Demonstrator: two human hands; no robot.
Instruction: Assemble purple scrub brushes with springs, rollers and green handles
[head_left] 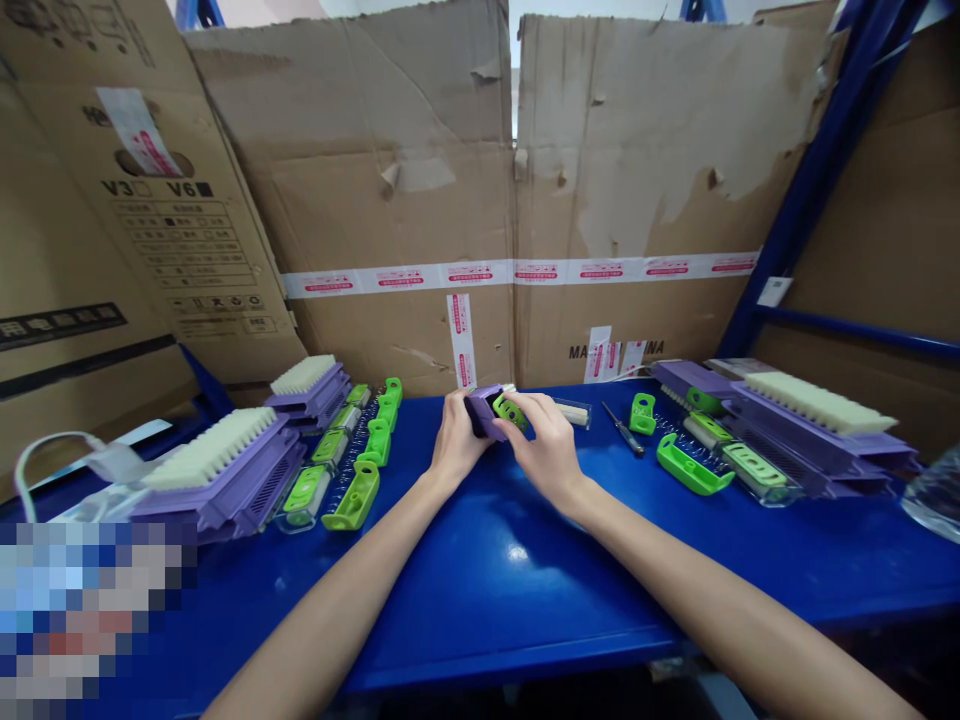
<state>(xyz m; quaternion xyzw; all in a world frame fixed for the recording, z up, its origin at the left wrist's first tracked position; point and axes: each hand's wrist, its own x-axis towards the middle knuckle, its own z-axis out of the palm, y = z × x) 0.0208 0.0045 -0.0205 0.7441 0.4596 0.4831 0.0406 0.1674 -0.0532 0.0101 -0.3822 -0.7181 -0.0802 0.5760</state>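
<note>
We hold the purple case [478, 408] above the middle of the desk [517, 600], toward its far side, and we take it as the clock's centre. Our left hand [456, 435] is closed around its left end, and the grip of our right hand [546, 445] is narrow, thumb and fingers on the green piece [510, 412] at the case's right end. We cannot tell how far the piece sits inside.

At twelve, the cardboard [390, 200] stands close behind our hands along the far edge, so room is short there. At three, the clear box [574, 412] lies just beside our right fingers, then the screwdriver [624, 430], the small green cap [642, 414] and, toward four, the green tray [694, 466]. Farther out at three are the right purple stack [795, 440] and its cream brush [821, 402].

From eight to nine, a row of green caps [360, 497] bounds our left side, with the left purple stack [225, 500] beyond it. The widest blue stretch runs between our forearms at six, down to the near edge, which both forearms cross.
</note>
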